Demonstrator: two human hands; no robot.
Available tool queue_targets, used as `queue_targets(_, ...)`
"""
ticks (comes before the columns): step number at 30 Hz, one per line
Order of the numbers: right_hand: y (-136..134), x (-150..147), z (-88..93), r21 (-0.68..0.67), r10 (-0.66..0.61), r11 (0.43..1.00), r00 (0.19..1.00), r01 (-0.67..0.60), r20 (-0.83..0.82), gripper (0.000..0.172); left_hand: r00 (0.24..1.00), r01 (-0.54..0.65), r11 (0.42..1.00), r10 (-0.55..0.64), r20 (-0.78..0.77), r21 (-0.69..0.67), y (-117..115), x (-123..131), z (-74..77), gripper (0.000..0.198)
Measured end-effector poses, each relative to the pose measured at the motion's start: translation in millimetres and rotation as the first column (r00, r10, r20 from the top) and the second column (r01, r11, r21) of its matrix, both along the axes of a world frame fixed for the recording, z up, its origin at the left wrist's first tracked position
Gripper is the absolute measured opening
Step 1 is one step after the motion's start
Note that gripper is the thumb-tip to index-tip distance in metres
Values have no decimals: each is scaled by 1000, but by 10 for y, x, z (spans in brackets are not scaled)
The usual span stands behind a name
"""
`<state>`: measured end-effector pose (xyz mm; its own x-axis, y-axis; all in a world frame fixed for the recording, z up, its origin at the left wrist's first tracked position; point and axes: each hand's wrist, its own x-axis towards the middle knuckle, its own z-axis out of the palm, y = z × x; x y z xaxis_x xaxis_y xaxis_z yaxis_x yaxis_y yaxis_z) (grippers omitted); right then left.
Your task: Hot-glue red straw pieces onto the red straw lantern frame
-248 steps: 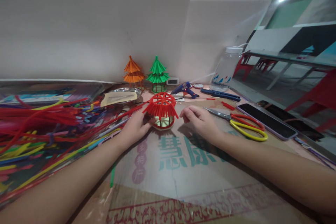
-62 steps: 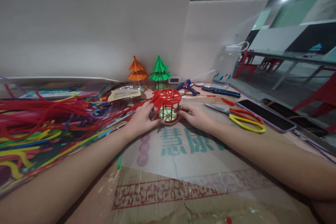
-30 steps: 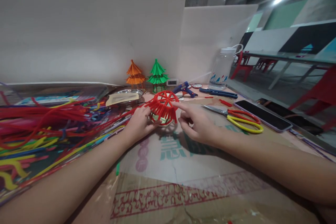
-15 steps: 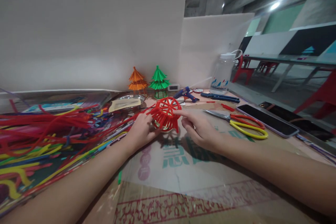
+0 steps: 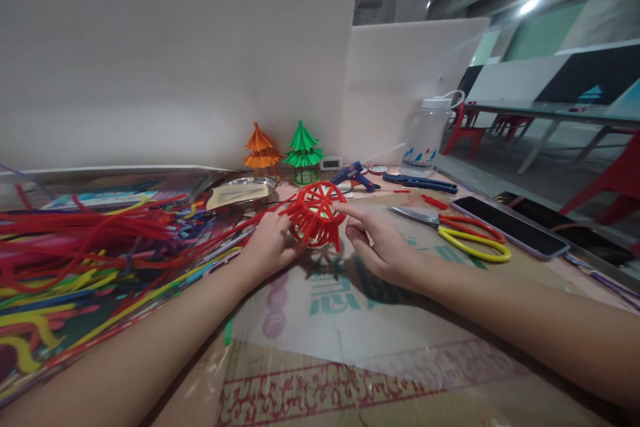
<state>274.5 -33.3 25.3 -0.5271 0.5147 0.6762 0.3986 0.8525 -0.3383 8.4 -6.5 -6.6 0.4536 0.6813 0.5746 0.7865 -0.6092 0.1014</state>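
A red roof-like craft piece [image 5: 317, 217] of fuzzy pipe cleaners is held up off the table, tilted, with a spoked ring on top and a fringe of short strips below. My left hand [image 5: 270, 240] grips its left side; the fingertips are partly hidden behind it. At the other side, the stretched index finger of my right hand [image 5: 381, 240] touches the fringe near the ring. The remaining fingers of that hand curl loosely, with a gap to the index finger and nothing visible between them.
Loose coloured pipe cleaners [image 5: 90, 240] are heaped at left. Behind stand an orange pagoda [image 5: 260, 147], a green pagoda [image 5: 303, 153], a metal dish [image 5: 260, 188] and a glue gun [image 5: 355, 176]. Right lie scissors [image 5: 470, 237], blue pliers-like tool [image 5: 420, 183], a phone [image 5: 510, 227] and a bottle [image 5: 425, 137].
The view has shifted slightly. The red piece has turned a little between my hands, which keep nearly the same places.
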Motion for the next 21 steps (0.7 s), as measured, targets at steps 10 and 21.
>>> queue_targets(10,33,-10,-35,-7,17,1000,999,-17,43,49,1000,24,997,-24,-1,-75,10,8,36,33)
queue_targets(21,879,353,-135,-178,-437,896,879,407,-190,13,994,-107,978,109,4,-178,89,19,6,26)
